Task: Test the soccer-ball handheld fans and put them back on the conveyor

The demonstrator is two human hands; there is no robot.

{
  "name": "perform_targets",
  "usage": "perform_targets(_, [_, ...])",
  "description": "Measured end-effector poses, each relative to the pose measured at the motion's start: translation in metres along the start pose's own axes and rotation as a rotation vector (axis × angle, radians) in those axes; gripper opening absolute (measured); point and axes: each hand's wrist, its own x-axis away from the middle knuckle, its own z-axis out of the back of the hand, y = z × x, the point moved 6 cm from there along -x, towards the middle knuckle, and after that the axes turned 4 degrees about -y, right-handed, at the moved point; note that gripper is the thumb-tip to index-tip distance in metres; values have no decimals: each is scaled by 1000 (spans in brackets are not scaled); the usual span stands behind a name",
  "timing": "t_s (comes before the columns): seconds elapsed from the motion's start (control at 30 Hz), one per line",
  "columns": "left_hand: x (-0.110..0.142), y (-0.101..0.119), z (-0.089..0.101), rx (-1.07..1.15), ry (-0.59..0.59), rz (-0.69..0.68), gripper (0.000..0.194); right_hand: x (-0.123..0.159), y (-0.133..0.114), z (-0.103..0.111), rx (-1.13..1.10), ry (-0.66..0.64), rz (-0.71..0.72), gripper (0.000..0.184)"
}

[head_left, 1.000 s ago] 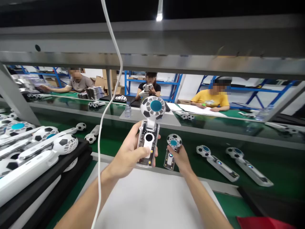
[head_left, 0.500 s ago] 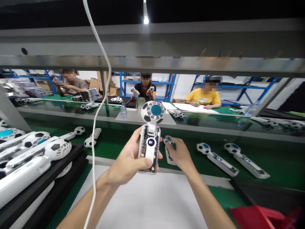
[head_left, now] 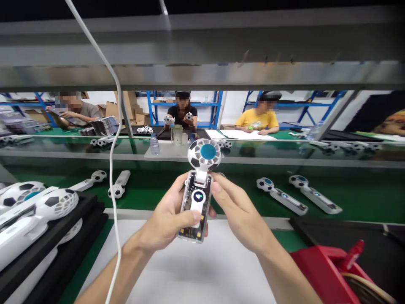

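A handheld fan (head_left: 204, 156) with a football-patterned head and blue-green centre stands upright in front of me. Its clear-fronted handle shows a circuit board, yellow parts and a lit round display. My left hand (head_left: 172, 217) is wrapped round the handle, its thumb on the white strip under the display. From the right, my right hand (head_left: 236, 204) closes on the handle's upper edge near the hinge, thumb in front and other fingers partly hidden behind. Below both hands lies a white sheet (head_left: 202, 270).
Two lit fans (head_left: 284, 196) lie on the green surface at right. More fans (head_left: 57, 204) are stacked on black foam at left. A white cable (head_left: 115, 169) hangs at left. A red bin (head_left: 319, 270) stands at lower right. Several people sit across the bench.
My right hand has come from another fan on the green surface to the held fan's right edge. The display shows a different symbol. The view has shifted slightly right.
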Motion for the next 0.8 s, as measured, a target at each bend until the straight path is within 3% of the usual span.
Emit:
perform_targets(0.33, [1,-2,2,-22,16,27,64,0,4,0,20,5,-27,32])
perform_targets(0.57, [8,-1,-6,-189,-38,75,73,-5,19,-11,-288,23,-140,49])
perform_targets(0.67, [9,2,-6,-284,-40,53,76,2,10,-1,-47,242,-32,35])
perform_targets(0.73, [8,8,-1,-354,-20,16,71,15,-1,18,204,463,97,32])
perform_targets(0.8, [7,18,10,-412,35,-45,60,28,-6,38,312,583,138,33])
